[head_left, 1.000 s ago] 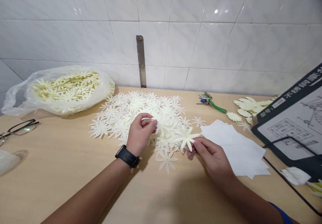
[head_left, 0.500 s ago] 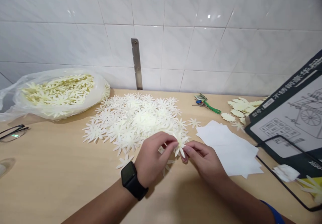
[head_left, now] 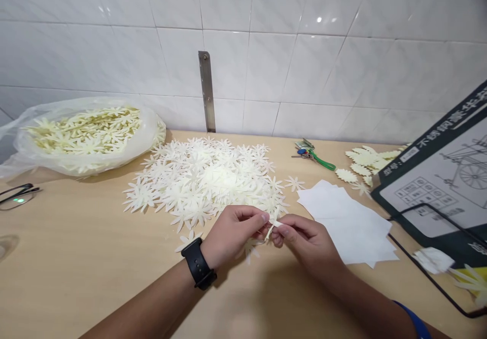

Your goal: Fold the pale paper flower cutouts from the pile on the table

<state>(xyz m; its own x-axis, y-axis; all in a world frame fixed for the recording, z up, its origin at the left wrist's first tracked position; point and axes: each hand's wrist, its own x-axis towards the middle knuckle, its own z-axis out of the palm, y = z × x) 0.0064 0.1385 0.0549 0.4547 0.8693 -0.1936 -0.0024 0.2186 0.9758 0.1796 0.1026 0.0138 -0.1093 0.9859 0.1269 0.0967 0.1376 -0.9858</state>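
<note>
Between my hands is a pale cream flower-shaped cutout (head_left: 273,223), tilted so that its narrow petals show nearly edge-on. My left hand (head_left: 238,230), with a black watch (head_left: 198,263) at the wrist, pinches its left side between thumb and fingers. From the right, my right hand (head_left: 302,237) pinches a petal. Just beyond my hands spreads a wide pile of similar flower cutouts (head_left: 205,176). Another cutout (head_left: 251,250) lies on the table, partly hidden beneath my left hand.
A plastic bag (head_left: 150,141) full of cutouts stands at left, near glasses (head_left: 17,194). White sheets (head_left: 346,227) lie to the right. Behind them are keys with a green strap (head_left: 321,161) and thicker scalloped pieces (head_left: 367,159). A printed box (head_left: 449,176) leans at far right.
The flower cutout has turned from facing me to nearly edge-on. My left hand has rolled at the wrist, turning the watch face away. The view has shifted slightly.
</note>
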